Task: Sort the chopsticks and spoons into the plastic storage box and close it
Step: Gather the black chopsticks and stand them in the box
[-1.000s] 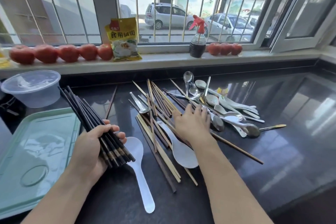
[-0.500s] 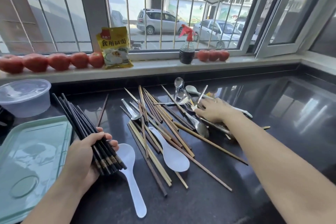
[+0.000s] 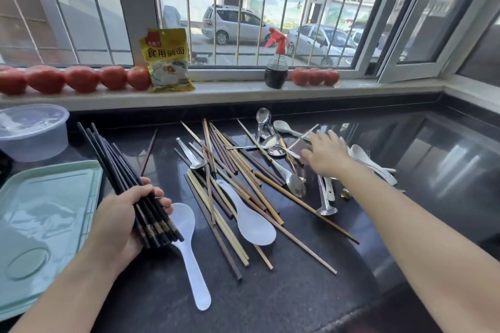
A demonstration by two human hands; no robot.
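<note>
Black chopsticks (image 3: 130, 184) bundled in our left hand (image 3: 121, 216), fingers wrapped round them, near the counter's left edge beside the green tray (image 3: 40, 211). Right hand (image 3: 324, 157) open, fingers spread over the spoons (image 3: 292, 181) toward the back. We should pinch one handle cleanly, avoiding the crossed wooden chopsticks (image 3: 230, 170).

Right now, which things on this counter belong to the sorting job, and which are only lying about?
Belong to the job:
- black chopsticks, gripped by the left hand
- wooden chopsticks
- metal spoons
- white plastic spoons
- right hand, reaching over the spoons

Lying about:
- tomatoes
- yellow packet
- spray bottle
- round plastic tub
</note>
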